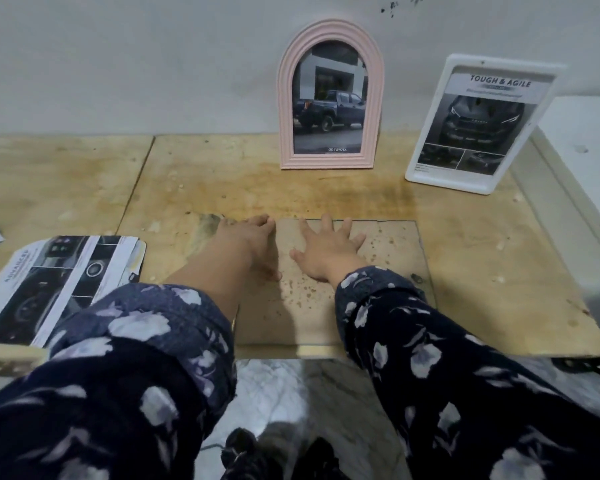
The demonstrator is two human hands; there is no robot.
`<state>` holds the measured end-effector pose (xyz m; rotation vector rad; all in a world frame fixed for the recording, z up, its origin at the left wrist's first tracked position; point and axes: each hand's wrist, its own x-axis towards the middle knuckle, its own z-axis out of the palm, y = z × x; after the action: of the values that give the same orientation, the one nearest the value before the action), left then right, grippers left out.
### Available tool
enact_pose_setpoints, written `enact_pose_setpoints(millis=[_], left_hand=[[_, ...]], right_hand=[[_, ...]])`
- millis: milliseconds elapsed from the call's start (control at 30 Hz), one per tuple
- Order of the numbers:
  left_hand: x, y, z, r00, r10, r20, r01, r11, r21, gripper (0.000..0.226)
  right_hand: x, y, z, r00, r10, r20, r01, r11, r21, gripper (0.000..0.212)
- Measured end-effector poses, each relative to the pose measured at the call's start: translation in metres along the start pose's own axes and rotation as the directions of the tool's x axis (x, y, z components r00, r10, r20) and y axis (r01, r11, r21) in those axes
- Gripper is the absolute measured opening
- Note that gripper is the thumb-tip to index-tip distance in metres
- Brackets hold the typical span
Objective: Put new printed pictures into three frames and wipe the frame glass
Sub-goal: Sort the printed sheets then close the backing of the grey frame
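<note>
Head view shows the third frame (pixel 329 282) lying face down on the plywood desk (pixel 482 244), close to its near edge, its brown speckled backing board turned up. The left hand (pixel 253 244) lies at the board's far left corner with its fingers (pixel 257 221) loosely bent over the far edge; whether they hook under it I cannot tell. The right hand (pixel 329 251) rests flat on the board just beside it, fingers spread and straight, gripping nothing.

The backing looks like thin pressed board: light and stiff, but likely to snap or crease if levered from a single corner. A clear pane seems to run past the board on the right and near sides, so glass probably lies beneath; that part is heavy for its thickness, slippery, sharp at the edges and brittle. It is best lifted by two opposite edges with both hands and kept level. A small dark clip (pixel 417 278) sits at the right margin and likely needs turning first.

The stack of car prints (pixel 59 285) waits to the left, light and floppy. The pink arched frame (pixel 330 95) and the white frame (pixel 478 123) stand against the wall, already filled.
</note>
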<state>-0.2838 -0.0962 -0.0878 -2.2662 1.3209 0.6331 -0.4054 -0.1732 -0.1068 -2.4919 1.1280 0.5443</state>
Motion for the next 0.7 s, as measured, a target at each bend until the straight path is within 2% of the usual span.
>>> enact_pose_setpoints(millis=[167,400,600,700], left_hand=[[0.000,-0.005,0.005,1.000,0.010,0.002,-0.010,1.000,-0.010,0.115],[-0.001,-0.004,0.006,0.998,0.046,-0.051,-0.043,0.997,0.063,0.108],[-0.004,0.000,0.016,0.998,0.023,-0.057,-0.020,0.999,0.039,0.105],[-0.009,-0.002,0.026,0.990,-0.008,-0.143,0.001,0.999,-0.049,0.106]], right_hand=[[0.004,0.002,0.000,1.000,0.000,0.003,0.001,0.998,-0.066,0.068],[0.005,-0.002,0.001,1.000,0.020,0.013,-0.017,0.984,-0.175,0.065],[0.007,-0.002,0.008,1.000,0.000,-0.002,0.000,0.989,-0.146,0.064],[0.001,0.008,0.013,0.996,-0.066,-0.055,0.062,0.996,-0.065,0.063]])
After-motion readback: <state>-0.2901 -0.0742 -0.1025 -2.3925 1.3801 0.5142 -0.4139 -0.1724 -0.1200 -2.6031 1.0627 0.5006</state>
